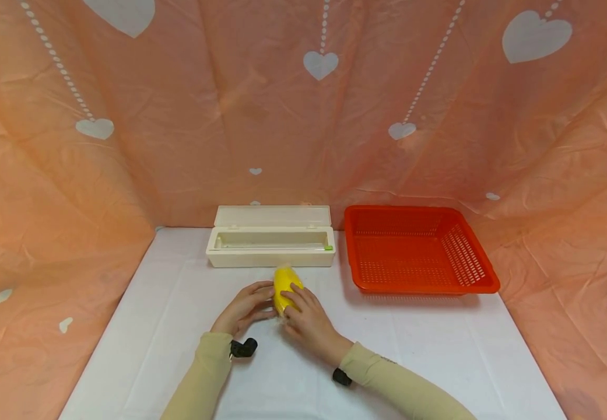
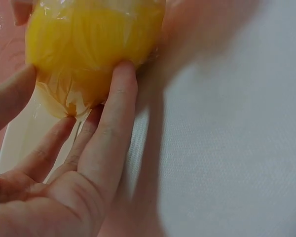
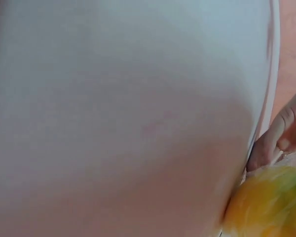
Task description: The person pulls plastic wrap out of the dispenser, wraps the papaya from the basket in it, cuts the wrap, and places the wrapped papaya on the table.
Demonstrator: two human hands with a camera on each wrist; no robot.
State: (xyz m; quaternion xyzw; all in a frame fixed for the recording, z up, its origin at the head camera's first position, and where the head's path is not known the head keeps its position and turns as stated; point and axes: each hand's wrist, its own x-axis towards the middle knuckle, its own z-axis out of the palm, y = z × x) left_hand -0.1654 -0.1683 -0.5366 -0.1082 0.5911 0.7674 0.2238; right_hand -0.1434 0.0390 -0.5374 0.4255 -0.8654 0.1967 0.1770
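A yellow oblong thing wrapped in clear plastic film (image 1: 284, 282), its exact kind hidden by the wrap, is held between both hands above the white table. My left hand (image 1: 248, 309) holds it from the left; in the left wrist view, the thumb and fingers (image 2: 119, 94) touch its sides and the gathered film at its end. From the right, my right hand (image 1: 311, 324) grips it with fingers curled over its top. Just beyond the hands stands a long white cling film dispenser box (image 1: 272, 258), its lid (image 1: 273, 216) raised and a green slider (image 1: 328, 248) at its right end.
To the right of the box sits a red perforated plastic basket (image 1: 354, 256). The white-covered table (image 1: 177, 350) ends at a peach curtain (image 1: 282, 134) with white hearts, which surrounds it at the back and sides.
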